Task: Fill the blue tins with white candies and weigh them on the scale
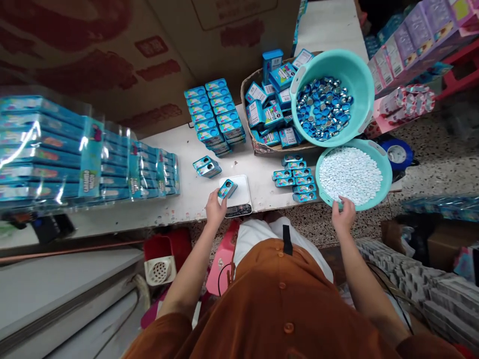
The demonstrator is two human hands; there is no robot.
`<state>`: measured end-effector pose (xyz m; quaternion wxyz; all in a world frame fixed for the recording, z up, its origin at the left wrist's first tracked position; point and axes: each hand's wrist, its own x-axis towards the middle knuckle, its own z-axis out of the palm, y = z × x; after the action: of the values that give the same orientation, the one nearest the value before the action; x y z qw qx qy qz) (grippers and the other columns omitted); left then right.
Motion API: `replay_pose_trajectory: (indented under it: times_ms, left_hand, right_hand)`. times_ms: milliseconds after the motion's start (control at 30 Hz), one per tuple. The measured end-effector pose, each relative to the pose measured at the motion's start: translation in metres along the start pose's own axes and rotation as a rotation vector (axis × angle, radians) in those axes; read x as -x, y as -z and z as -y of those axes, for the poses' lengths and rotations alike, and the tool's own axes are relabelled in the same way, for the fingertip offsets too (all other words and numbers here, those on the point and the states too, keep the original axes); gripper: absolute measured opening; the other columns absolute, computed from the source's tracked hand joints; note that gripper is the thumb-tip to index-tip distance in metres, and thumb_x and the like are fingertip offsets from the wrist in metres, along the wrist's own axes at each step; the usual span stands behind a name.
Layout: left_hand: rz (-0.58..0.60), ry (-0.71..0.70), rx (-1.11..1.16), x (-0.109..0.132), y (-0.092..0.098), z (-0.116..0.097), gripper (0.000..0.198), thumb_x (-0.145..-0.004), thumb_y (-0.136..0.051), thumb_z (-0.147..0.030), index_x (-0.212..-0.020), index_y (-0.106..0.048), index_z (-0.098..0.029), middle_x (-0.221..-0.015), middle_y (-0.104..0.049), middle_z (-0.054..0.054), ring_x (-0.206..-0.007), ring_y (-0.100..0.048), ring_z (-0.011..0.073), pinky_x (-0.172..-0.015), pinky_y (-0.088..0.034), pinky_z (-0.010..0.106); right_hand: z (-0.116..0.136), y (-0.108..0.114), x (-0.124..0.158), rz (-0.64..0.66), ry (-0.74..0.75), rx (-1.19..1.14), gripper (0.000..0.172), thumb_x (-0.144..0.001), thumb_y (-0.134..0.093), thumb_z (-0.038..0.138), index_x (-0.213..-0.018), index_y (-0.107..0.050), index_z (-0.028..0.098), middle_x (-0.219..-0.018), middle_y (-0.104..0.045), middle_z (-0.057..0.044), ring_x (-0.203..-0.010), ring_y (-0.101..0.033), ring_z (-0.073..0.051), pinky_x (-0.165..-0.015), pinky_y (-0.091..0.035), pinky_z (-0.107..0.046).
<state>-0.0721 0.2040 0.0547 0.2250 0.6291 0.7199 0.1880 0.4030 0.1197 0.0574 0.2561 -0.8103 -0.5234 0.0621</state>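
My left hand (216, 205) has its fingers round the near end of a small blue box (227, 189) with a dark round hole in its top, over a white scale (242, 192). Just left of the scale stand two similar boxes (209, 168). At the near rim of a turquoise basin (387, 172) full of white pellets (350, 172), my right hand (343, 213) has its fingertips drawn together; whether they hold a pellet is too small to tell. Several more holed boxes (304, 180) stand left of that basin.
Behind the pellets, a larger turquoise basin (359, 75) of blue and silver caps leans over a carton (251, 137) of blue boxes. Stacked blue boxes (213, 117) stand at the back; wrapped packs (90, 154) fill the left. Blue tape (397, 153) lies at the right.
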Motion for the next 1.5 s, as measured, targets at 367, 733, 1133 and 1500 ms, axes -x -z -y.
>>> replay_pose_trajectory:
  times_ms: [367,733,1133,1500]
  left_hand:
    - [-0.037,0.101,-0.066,0.030,0.002,0.017,0.079,-0.074,-0.065,-0.036,-0.140,-0.028,-0.014,-0.134,-0.043,0.019,-0.129,-0.038,0.0315,-0.108,-0.034,0.048]
    - [0.101,0.331,-0.084,0.150,-0.011,0.040,0.053,-0.078,-0.055,-0.039,-0.123,-0.049,-0.012,-0.119,-0.057,0.019,-0.118,-0.051,0.0325,-0.102,-0.039,0.051]
    - [0.126,0.303,-0.063,0.144,-0.019,0.030,0.042,-0.079,-0.053,-0.037,-0.116,-0.055,-0.017,-0.115,-0.061,0.014,-0.114,-0.054,0.0304,-0.103,-0.039,0.049]
    - [0.123,0.293,-0.053,0.142,-0.009,0.025,0.040,-0.082,-0.050,-0.039,-0.114,-0.057,-0.015,-0.115,-0.062,0.015,-0.113,-0.054,0.0300,-0.103,-0.039,0.049]
  right_hand:
    - [-0.027,-0.005,-0.043,-0.019,-0.037,0.040,0.040,-0.084,-0.047,0.040,-0.111,-0.056,0.011,-0.107,-0.057,-0.017,-0.105,-0.048,-0.028,-0.096,-0.036,-0.047]
    - [-0.046,-0.028,-0.061,0.058,-0.089,0.190,0.056,-0.079,-0.059,0.049,-0.118,-0.054,0.009,-0.119,-0.047,-0.022,-0.112,-0.042,-0.033,-0.098,-0.033,-0.051]
    - [-0.053,-0.036,-0.076,0.140,-0.082,0.162,0.051,-0.084,-0.050,0.056,-0.109,-0.054,0.012,-0.104,-0.052,-0.015,-0.094,-0.049,-0.027,-0.085,-0.041,-0.042]
    - [-0.041,-0.023,-0.097,0.009,-0.320,0.110,0.038,-0.085,-0.043,0.053,-0.072,-0.052,0.019,-0.073,-0.053,-0.007,-0.076,-0.049,-0.021,-0.071,-0.038,-0.034]
